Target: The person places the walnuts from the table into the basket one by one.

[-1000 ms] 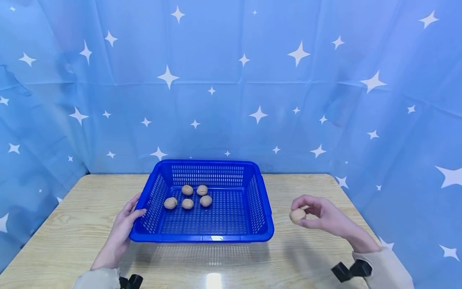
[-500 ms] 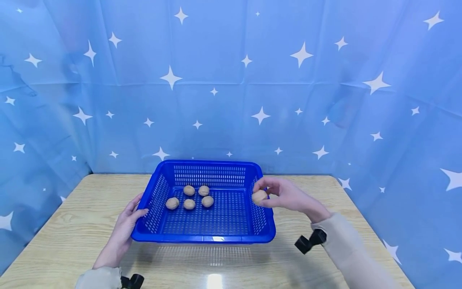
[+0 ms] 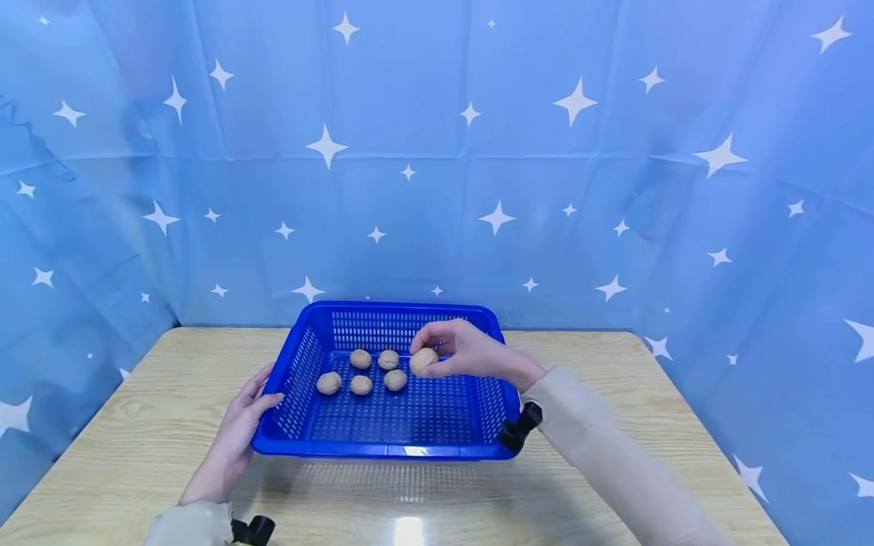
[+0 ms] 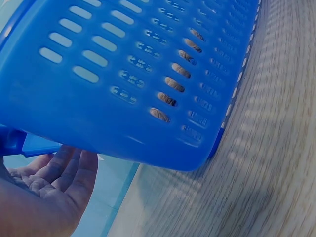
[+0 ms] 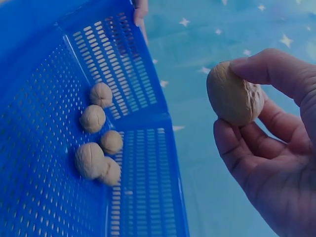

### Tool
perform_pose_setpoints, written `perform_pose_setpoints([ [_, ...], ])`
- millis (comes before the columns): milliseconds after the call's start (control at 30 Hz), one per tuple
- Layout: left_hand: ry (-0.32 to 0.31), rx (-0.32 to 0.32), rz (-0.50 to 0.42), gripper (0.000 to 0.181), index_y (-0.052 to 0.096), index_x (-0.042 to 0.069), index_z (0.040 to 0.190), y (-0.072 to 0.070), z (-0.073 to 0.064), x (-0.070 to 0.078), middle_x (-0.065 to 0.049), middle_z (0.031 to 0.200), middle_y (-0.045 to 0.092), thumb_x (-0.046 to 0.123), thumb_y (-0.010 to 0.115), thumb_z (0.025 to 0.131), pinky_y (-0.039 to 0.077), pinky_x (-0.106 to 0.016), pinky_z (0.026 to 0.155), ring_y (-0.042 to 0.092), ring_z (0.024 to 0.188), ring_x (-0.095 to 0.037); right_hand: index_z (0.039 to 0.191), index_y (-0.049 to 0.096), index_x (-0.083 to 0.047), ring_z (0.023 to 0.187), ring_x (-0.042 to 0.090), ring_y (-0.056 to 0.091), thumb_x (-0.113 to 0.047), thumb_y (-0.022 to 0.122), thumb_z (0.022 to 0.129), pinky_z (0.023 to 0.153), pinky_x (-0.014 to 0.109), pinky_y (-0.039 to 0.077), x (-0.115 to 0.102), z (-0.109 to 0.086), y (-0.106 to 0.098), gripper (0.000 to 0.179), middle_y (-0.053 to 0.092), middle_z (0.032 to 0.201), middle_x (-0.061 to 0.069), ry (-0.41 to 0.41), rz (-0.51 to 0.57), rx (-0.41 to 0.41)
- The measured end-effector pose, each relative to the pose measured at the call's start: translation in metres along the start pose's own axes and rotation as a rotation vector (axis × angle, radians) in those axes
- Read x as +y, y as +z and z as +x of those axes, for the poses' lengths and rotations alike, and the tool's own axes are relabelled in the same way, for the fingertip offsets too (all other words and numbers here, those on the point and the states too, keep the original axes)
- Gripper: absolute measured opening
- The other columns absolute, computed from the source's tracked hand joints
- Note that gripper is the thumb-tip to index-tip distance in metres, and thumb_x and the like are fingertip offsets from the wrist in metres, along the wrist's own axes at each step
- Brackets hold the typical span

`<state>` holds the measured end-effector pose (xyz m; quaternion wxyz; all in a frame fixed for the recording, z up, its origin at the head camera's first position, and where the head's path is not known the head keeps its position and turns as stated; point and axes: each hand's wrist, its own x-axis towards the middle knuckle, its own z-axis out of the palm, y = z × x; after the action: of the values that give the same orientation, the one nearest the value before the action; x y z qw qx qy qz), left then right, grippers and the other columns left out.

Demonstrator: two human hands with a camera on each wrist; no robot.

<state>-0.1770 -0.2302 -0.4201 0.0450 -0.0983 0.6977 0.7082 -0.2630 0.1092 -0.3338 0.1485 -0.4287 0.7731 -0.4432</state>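
Observation:
A blue plastic basket (image 3: 341, 449) with slotted walls sits on the table, several walnuts (image 3: 361, 385) grouped in its left half. My left hand (image 3: 235, 428) grips the basket's left rim, thumb over the top and fingers outside, as the left wrist view also shows the fingers (image 4: 81, 173) against the outer wall. Between thumb and fingertips, my right hand (image 3: 471, 350) pinches another walnut (image 3: 423, 362) above the basket, to the right of the grouped ones. In the right wrist view that held walnut (image 5: 234, 94) shows its seam, apart from the basket.
The light wooden table (image 3: 608, 455) extends on both sides of the basket. A blue curtain (image 3: 437, 197) with white stars hangs behind and at the sides. Dark wrist devices (image 3: 520, 428) are strapped over the sleeves.
My right hand has carried its walnut leftward from beside the basket to over its inside. The left hand stays on the rim, and the walnuts in the basket lie as before.

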Motion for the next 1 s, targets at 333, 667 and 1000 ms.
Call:
perform_pose_setpoints([
  [333, 0.014, 0.003, -0.014, 0.065, 0.013, 0.015, 0.152, 0.001, 0.001, -0.001, -0.01, 0.151, 0.022, 0.019, 0.047, 0.096, 0.041, -0.02, 0.082, 0.049, 0.097, 0.002, 0.104, 0.062, -0.007, 0.085, 0.016, 0.053, -0.007, 0.067, 0.084, 0.073, 0.028, 0.047, 0.003, 0.044, 0.024, 0.021, 0.06, 0.1, 0.002, 0.04, 0.013, -0.057],
  [667, 0.017, 0.009, -0.029, 0.065, 0.015, 0.015, 0.151, 0.0, 0.003, -0.002, -0.009, 0.151, 0.023, 0.019, 0.048, 0.096, 0.041, -0.02, 0.082, 0.049, 0.099, 0.001, 0.099, 0.065, -0.005, 0.086, 0.01, 0.054, -0.003, 0.071, 0.079, 0.075, 0.023, 0.046, 0.018, 0.078, 0.052, 0.021, 0.063, 0.099, 0.0, 0.128, -0.026, -0.122],
  [1000, 0.018, 0.015, -0.046, 0.065, 0.015, 0.015, 0.151, 0.001, 0.004, -0.001, -0.009, 0.151, 0.023, 0.018, 0.048, 0.095, 0.04, -0.019, 0.083, 0.049, 0.1, 0.002, 0.095, 0.065, -0.003, 0.079, 0.008, 0.054, 0.001, 0.072, 0.077, 0.074, 0.021, 0.044, 0.028, 0.093, 0.072, 0.02, 0.062, 0.092, 0.002, 0.166, -0.051, -0.199],
])
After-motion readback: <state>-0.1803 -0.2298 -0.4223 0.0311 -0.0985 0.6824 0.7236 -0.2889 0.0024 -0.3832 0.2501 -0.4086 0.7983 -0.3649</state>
